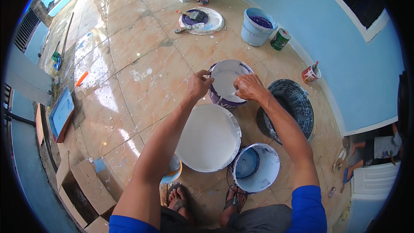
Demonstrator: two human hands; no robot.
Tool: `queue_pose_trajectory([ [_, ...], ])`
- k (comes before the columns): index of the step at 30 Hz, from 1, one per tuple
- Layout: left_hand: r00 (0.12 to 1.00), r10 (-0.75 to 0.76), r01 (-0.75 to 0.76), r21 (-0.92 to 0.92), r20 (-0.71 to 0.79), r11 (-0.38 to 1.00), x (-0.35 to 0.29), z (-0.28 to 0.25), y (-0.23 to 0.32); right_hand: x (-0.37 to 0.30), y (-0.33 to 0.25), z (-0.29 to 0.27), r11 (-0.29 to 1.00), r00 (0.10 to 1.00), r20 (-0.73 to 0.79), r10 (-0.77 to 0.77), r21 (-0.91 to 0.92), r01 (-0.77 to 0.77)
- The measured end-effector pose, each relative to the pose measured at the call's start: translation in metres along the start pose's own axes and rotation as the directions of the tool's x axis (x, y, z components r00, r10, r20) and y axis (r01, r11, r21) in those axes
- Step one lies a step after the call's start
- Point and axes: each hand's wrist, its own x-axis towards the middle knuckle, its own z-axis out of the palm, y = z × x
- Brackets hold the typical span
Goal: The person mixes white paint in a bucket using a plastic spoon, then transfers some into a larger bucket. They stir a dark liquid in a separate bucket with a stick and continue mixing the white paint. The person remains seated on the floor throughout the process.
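Two hands, one bucket

With the bucket [221, 100] as the dial's centre, the left hand [199, 85] pinches its rim at nine o'clock, thumb and fingers nearly together. The right hand [251, 87] curls over three o'clock; I can't tell what, if anything, it grips.

Pale paint [224, 80] already lies in the bucket, and the tub [233, 118] at seven looks well filled. With both hands here, I'd judge the mixing unfinished; how much remains doesn't show.

Room is tight below: tub just beside, basin [307, 116] at four, pail [268, 164] at five. The wall [297, 17] bends round the upper right; tiles [133, 69] stretch away from nine to eleven.
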Motion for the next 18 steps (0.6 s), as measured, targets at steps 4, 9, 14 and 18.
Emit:
queue_pose_trajectory([
  [4,1.0,0.002,-0.001,0.027,-0.012,1.0,-0.004,0.001,0.006,-0.001,0.005,-0.002,0.971,0.992,0.122,0.044,-0.238,-0.014],
  [9,0.999,0.027,-0.026,0.026,-0.019,0.999,-0.001,0.001,0.002,0.006,0.019,0.018,0.932,0.992,-0.117,0.039,-0.353,-0.078],
  [14,1.0,-0.003,0.003,-0.006,-0.008,1.0,-0.001,0.002,0.004,0.013,0.028,0.037,0.929,0.892,-0.419,-0.171,-0.371,0.004],
  [18,1.0,0.028,-0.027,0.055,-0.006,0.998,0.001,0.0,0.001,0.015,0.021,0.033,0.917,0.926,-0.355,-0.127,-0.398,-0.027],
])
